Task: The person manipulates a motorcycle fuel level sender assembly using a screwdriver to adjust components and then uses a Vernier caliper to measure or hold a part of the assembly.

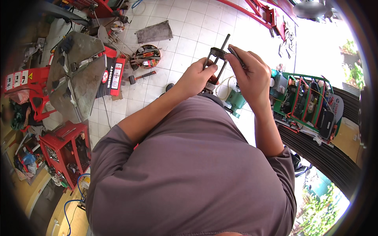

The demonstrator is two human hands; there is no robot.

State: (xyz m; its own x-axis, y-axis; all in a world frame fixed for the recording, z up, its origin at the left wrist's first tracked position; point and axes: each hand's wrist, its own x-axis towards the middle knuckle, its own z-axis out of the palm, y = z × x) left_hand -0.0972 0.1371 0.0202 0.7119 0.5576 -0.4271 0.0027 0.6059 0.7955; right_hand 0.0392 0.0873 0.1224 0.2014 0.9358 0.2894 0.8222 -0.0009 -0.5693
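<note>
A dark metal gear puller (216,51), with a threaded centre rod sticking up and long legs pointing down, is held out in front of my body. My left hand (195,80) is closed around its left side, thumb pressed against a leg. On the other side, my right hand (254,74) is closed on a dark metal bar (237,56) beside the puller's head; whether the bar is joined to the puller I cannot tell. Below the puller, what lies close to my body is mostly hidden by my hands and shirt.
On the tiled floor ahead lie a round tray of hand tools (138,62), a hammer (138,78) and a grey mat (155,32). A tyre-changing machine (59,98) and red cart (55,135) stand left. At right are a green machine (236,99) and a green tool rack (289,116).
</note>
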